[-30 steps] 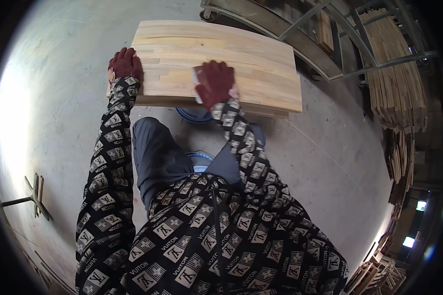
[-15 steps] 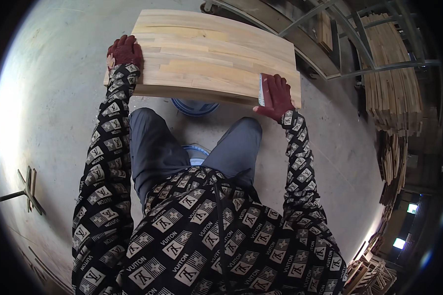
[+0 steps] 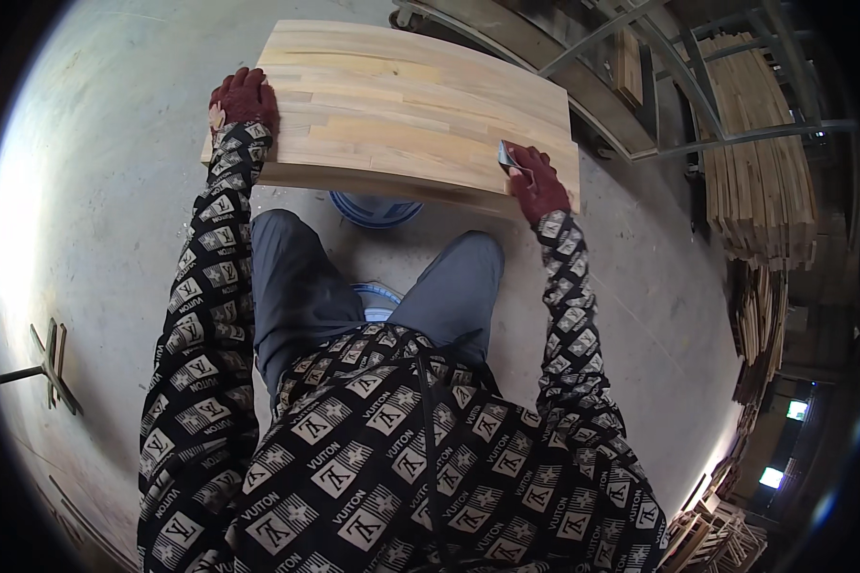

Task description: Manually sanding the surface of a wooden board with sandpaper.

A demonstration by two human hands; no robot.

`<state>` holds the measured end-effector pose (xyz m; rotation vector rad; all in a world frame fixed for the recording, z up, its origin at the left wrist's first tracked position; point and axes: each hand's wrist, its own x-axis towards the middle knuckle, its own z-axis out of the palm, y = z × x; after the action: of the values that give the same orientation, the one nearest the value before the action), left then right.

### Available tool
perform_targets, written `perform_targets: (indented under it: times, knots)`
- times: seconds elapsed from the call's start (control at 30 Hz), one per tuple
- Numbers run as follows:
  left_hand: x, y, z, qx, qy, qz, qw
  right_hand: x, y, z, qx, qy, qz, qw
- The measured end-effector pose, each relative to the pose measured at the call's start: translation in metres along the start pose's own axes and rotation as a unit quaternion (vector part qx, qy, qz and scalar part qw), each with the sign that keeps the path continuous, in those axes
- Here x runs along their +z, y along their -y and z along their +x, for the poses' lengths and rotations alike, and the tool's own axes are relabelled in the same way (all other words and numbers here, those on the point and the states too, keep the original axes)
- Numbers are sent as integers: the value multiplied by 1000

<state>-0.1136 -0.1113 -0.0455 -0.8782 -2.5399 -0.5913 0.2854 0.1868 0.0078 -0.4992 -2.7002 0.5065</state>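
Observation:
A pale wooden panel [image 3: 392, 105], glued up from strips, lies in front of my knees. My left hand [image 3: 244, 100], in a dark red glove, holds its left end, with the fingers close together over the edge. Near the right end of the panel's near edge is my right hand [image 3: 538, 180], in a matching glove. Its fingers are bent around a small sanding block [image 3: 504, 156] with a grey-blue side, set against the panel. The glove hides most of the block.
A blue bucket [image 3: 377, 210] stands beneath the panel, and another blue rim [image 3: 377, 294] shows between my thighs. Metal framing [image 3: 678, 143] and stacked boards [image 3: 760, 162] are at the right. A crossed-leg metal stand [image 3: 53, 368] is at the left.
My right hand has shifted slightly left and turned, its fingers curling more around the sanding block, which has tilted. The left hand keeps its place on the panel.

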Motion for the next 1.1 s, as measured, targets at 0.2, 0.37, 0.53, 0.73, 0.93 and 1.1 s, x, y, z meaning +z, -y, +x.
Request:
perform_targets:
  times: [0.2, 0.37, 0.53, 0.73, 0.93, 1.1]
  knots:
    - [-1, -1, 0, -9, -10, 9, 1000, 73, 91, 24, -46, -119, -152, 980]
    - [3, 2, 0, -5, 2, -14, 1000, 113, 146, 28, -130, -79, -41, 987]
    - [5, 3, 1, -6, -12, -6, 1000, 81, 57, -5, -162, -115, -153, 968]
    - [0, 0, -1, 1, -11, 25, 1000, 9, -31, -51, 98, -146, -190, 966]
    - [3, 2, 1, -7, -9, 19, 1000, 129, 109, 11, -64, -174, -139, 973]
    - [4, 3, 0, 2, -9, 0, 1000, 137, 144, 25, -124, -64, -60, 988]
